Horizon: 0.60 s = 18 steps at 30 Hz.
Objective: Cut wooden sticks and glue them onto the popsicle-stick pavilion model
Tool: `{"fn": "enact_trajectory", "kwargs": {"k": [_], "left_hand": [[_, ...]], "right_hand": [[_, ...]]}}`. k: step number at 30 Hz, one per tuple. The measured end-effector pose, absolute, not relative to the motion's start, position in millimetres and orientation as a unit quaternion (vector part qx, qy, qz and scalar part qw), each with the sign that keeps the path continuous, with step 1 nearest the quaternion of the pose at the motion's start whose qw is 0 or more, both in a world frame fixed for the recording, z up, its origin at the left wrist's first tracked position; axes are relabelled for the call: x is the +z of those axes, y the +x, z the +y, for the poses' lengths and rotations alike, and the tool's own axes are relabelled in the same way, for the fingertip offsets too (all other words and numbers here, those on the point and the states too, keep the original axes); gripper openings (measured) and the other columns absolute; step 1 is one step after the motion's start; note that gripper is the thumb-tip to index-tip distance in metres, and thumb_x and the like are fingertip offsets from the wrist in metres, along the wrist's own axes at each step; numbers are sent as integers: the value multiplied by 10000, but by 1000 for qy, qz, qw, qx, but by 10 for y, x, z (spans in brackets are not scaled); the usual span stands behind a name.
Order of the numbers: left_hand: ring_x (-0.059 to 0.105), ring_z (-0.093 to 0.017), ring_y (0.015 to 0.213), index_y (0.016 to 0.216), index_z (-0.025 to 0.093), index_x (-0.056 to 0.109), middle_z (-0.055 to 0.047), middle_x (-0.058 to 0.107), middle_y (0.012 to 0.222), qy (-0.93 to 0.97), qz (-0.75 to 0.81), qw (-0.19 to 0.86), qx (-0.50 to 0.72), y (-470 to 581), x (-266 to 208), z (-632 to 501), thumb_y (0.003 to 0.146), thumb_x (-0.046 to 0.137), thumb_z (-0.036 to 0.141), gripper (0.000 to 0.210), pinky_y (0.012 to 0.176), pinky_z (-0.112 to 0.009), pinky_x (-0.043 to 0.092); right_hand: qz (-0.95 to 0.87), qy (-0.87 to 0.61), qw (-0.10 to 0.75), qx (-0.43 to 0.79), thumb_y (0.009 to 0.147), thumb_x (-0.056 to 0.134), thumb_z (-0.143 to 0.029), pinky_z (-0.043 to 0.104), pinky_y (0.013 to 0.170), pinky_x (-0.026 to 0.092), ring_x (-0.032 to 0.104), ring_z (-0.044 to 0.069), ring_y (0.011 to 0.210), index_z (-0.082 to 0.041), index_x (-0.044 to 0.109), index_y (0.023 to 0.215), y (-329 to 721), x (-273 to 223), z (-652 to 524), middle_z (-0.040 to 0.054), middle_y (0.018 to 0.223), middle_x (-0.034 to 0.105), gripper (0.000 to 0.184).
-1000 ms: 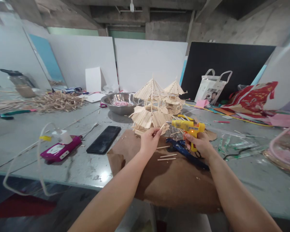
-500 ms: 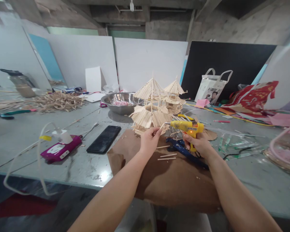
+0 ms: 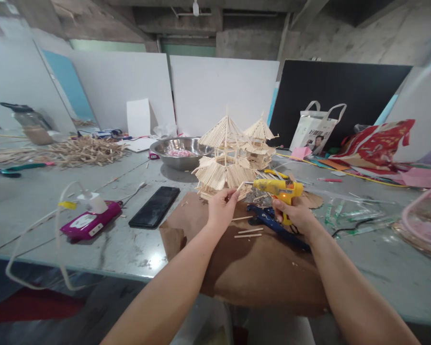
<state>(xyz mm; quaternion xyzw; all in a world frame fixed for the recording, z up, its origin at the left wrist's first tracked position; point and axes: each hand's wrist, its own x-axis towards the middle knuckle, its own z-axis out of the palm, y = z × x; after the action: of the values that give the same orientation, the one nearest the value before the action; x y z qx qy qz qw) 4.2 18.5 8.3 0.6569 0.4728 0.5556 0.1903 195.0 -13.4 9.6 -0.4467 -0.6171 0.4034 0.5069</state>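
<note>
Between the fingertips of my left hand [image 3: 221, 206] is a short thin wooden stick [image 3: 241, 186], pinched near its lower end. My right hand [image 3: 294, 215] is wrapped round the handle of a yellow glue gun [image 3: 278, 188], whose orange light is lit. The gun's nozzle points left and is at or very near the stick's tip; whether they touch I cannot tell. Just behind stands a pagoda model [image 3: 224, 167] built of wooden sticks, with a second, smaller pagoda [image 3: 260, 141] partly hidden behind it. Loose sticks [image 3: 249, 233] lie on brown paper [image 3: 258, 273] below my hands.
Dark blue pliers [image 3: 273, 224] lie under the glue gun. To the left are a black phone [image 3: 154, 207], a purple power strip [image 3: 91, 221] with white cables, a steel bowl [image 3: 183, 160] and a pile of sticks [image 3: 88, 151]. Glue sticks [image 3: 334, 211] lie at right.
The nozzle and the stick's tip have come marginally apart or shifted slightly; otherwise both hands stay in nearly the same place, holding the same things.
</note>
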Motion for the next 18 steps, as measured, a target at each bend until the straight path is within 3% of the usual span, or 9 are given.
{"fn": "enact_trajectory", "kwargs": {"k": [18], "left_hand": [[486, -78, 507, 711, 146, 642, 11, 585, 554, 659, 488, 175, 545, 45, 94, 171, 708, 509, 313, 213, 499, -177, 354]], "right_hand": [[-626, -474, 490, 378, 651, 588, -416, 211, 363, 274, 381, 72, 337, -159, 501, 667, 1906, 45, -134, -58, 369, 436, 272]]}}
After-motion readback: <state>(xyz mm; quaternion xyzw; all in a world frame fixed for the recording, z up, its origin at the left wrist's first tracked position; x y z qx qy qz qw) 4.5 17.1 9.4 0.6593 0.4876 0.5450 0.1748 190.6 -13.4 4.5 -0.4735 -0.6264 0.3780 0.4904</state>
